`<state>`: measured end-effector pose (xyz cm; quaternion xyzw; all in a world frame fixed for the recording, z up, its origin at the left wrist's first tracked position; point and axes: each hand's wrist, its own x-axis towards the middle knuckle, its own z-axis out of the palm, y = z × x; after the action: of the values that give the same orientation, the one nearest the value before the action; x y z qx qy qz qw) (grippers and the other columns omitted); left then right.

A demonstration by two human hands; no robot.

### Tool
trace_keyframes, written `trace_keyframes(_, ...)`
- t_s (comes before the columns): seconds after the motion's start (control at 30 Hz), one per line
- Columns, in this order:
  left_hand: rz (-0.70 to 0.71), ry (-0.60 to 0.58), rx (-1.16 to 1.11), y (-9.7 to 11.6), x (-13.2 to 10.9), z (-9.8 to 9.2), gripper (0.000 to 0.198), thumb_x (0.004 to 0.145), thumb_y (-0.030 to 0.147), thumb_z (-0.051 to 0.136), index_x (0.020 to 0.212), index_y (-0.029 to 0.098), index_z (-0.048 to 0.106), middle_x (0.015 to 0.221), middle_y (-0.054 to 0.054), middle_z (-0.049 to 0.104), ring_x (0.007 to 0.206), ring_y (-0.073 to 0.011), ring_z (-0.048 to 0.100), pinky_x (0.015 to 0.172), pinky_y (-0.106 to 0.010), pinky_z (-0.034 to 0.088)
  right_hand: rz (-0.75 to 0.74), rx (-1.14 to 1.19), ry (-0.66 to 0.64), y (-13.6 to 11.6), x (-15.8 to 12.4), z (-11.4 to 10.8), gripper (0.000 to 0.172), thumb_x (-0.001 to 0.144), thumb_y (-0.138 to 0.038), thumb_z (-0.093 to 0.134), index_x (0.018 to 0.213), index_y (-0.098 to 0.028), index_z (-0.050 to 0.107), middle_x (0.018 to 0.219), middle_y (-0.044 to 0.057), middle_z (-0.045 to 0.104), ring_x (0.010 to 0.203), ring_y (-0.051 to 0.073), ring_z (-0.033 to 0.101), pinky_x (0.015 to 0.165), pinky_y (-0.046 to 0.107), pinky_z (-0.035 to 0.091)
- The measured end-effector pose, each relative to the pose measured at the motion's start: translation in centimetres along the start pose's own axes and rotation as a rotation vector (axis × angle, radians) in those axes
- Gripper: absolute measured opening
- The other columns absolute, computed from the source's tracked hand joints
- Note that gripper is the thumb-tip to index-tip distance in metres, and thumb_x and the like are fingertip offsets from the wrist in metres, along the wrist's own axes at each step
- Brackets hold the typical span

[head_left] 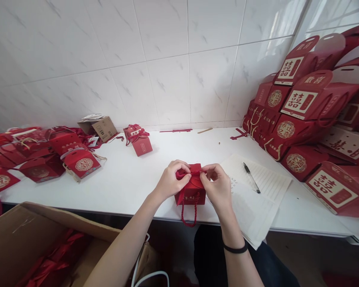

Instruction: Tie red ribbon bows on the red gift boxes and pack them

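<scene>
In the head view, the left hand [176, 179] and right hand [218, 184] each pinch a red ribbon [195, 174] between thumb and fingertips — the small red box [189, 198] sits directly beneath those fingers, its rope handle [189, 225] drooping nearer the wearer — a pen [251, 177] lies to their right.

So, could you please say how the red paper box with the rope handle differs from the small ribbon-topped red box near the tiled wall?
The left hand and right hand pinch red ribbon on the rope-handled box; no hand touches the wall box. The rope-handled box sits near the table's front edge, the wall box farther back. The rope-handled box shows gold lettering, the wall box a pale label. Both are red with ribbon.
</scene>
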<state>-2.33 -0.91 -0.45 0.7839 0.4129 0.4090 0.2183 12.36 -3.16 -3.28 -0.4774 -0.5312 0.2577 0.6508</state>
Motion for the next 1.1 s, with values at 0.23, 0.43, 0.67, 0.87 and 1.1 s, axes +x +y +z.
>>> trace_keyframes(0.23,-0.003,-0.028,-0.038,0.0,0.1,0.0,0.005,0.077,0.023,0.057,0.077,0.019,0.061,0.090,-0.005,0.062,0.092,-0.0190,0.057,0.085,-0.035,0.046,0.001,0.086,-0.058,-0.2,0.1,0.0,0.010,0.065,-0.017,0.049,0.074,-0.021,0.051,0.067,-0.002,0.051,0.063,0.014,0.049,0.059,0.027,0.040)
trace_keyframes(0.43,-0.017,-0.034,-0.043,0.2,0.1,0.0,0.003,0.074,0.018,0.057,0.071,0.019,0.058,0.093,-0.005,0.062,0.095,-0.0191,0.056,0.087,-0.035,0.044,0.094,0.063,-0.036,0.2,0.1,0.1,0.008,0.066,-0.022,0.049,0.073,-0.020,0.052,0.050,-0.008,0.032,0.046,0.011,0.033,0.047,0.024,0.030)
trace_keyframes(0.67,-0.092,-0.033,-0.100,0.3,0.0,0.0,0.011,0.080,0.025,0.052,0.072,0.019,0.058,0.093,-0.005,0.063,0.097,-0.0196,0.056,0.086,-0.035,0.043,0.214,0.207,-0.062,0.8,0.3,0.0,0.013,0.070,-0.029,0.057,0.077,-0.019,0.055,0.065,-0.002,0.054,0.059,0.013,0.048,0.055,0.025,0.039)
trace_keyframes(0.87,-0.103,-0.031,-0.132,0.0,0.1,0.1,0.013,0.082,0.027,0.050,0.075,0.019,0.059,0.094,-0.005,0.062,0.095,-0.0190,0.056,0.084,-0.033,0.043,0.321,0.359,-0.145,0.6,0.9,-0.9,0.015,0.068,-0.030,0.067,0.073,-0.017,0.060,0.074,0.002,0.062,0.071,0.016,0.056,0.064,0.027,0.044)
trace_keyframes(1.1,-0.103,-0.016,-0.157,-0.1,0.1,0.3,0.014,0.082,0.027,0.049,0.076,0.018,0.057,0.091,-0.005,0.062,0.091,-0.0185,0.057,0.085,-0.033,0.043,0.441,0.706,-0.323,-0.3,0.8,-2.1,0.033,0.061,-0.027,0.081,0.086,-0.019,0.060,0.075,0.000,0.066,0.070,0.013,0.061,0.067,0.024,0.049)
